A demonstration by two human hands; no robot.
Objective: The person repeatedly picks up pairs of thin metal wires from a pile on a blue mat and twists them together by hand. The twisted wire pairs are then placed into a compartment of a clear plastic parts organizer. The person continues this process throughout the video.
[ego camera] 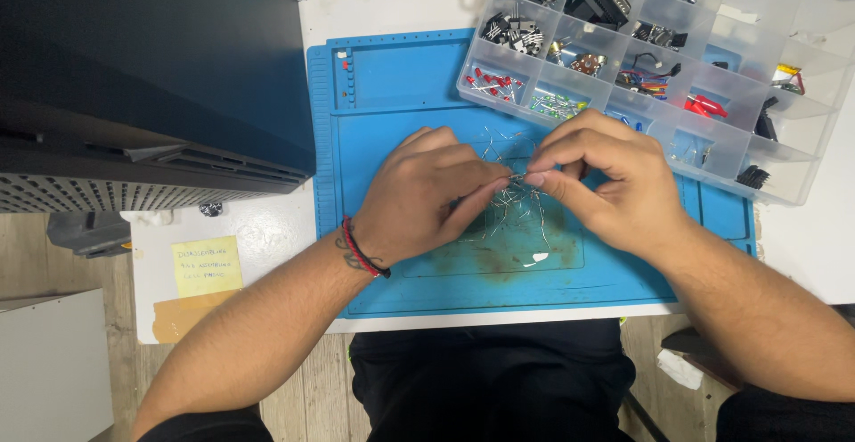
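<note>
My left hand (426, 200) and my right hand (604, 179) meet over a blue work mat (392, 112). Their fingertips pinch together on a small wire-legged component (519, 178). Under and between the hands lies a loose pile of thin metal-legged parts (515, 206). A red and black band sits on my left wrist. A small white scrap (535, 259) lies on the mat's stained middle, just below the hands.
A clear compartment box (806, 130) with red, green, black and other small electronic parts stands at the back right, overlapping the mat. A large black case (151, 77) fills the left. A yellow sticky note (207, 266) lies on the white table at the front left.
</note>
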